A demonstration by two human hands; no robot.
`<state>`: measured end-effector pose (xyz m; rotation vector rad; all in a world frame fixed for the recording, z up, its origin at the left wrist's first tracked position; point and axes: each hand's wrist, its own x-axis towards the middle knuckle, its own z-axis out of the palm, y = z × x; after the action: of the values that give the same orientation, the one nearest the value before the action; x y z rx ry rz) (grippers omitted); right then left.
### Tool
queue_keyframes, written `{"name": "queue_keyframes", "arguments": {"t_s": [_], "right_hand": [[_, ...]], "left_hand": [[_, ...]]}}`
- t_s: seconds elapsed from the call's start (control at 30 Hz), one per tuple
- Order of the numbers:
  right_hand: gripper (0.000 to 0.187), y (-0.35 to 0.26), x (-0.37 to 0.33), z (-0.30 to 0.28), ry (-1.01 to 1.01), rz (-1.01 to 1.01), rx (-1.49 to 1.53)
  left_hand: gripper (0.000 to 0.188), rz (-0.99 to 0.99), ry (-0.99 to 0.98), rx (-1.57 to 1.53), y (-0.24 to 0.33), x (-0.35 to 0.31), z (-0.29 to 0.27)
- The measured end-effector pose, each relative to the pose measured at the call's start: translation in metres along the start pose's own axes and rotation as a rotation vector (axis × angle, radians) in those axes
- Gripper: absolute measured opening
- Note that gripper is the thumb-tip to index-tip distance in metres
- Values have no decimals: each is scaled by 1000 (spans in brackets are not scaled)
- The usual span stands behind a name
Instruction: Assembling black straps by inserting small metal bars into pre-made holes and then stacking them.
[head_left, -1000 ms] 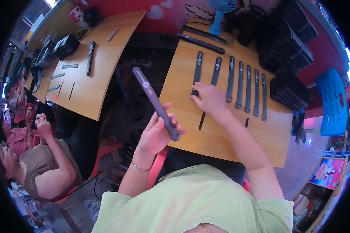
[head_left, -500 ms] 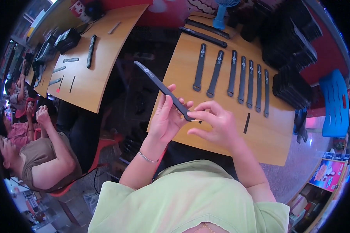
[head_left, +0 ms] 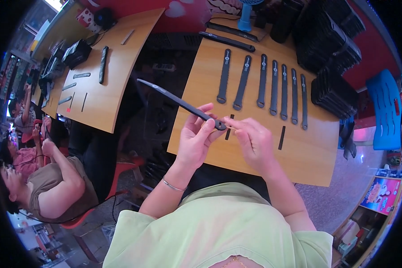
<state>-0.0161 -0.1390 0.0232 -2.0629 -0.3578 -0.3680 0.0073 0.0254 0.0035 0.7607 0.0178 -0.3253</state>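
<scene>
Black strap, held aslant over the wooden bench, its far tip past the bench's left edge. A red-and-white spotted cup stands on a second bench; its contents cannot be seen. Hands: the left hand, fingers bent, grips the strap near its holed end between thumb and fingers; the right hand, fingers curled, pinches a thin yellowish piece beside that end. Seven similar straps lie in a row.
</scene>
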Motion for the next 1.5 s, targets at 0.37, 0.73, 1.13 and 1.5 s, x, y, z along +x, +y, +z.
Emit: {"name": "queue_keyframes", "arguments": {"t_s": [0.37, 0.73, 1.13, 1.5], "right_hand": [[37, -9, -9, 4, -10, 73, -79], [45, -5, -12, 4, -4, -62, -216], [44, -17, -12, 1, -6, -49, -441], [40, -18, -9, 7, -9, 23, -347]], "left_hand": [[38, 126, 38, 69, -1, 3, 6], [33, 173, 57, 126, -3, 0, 9], [34, 250, 59, 251, -4, -1, 10], [35, 345, 72, 462, -5, -1, 5]]}}
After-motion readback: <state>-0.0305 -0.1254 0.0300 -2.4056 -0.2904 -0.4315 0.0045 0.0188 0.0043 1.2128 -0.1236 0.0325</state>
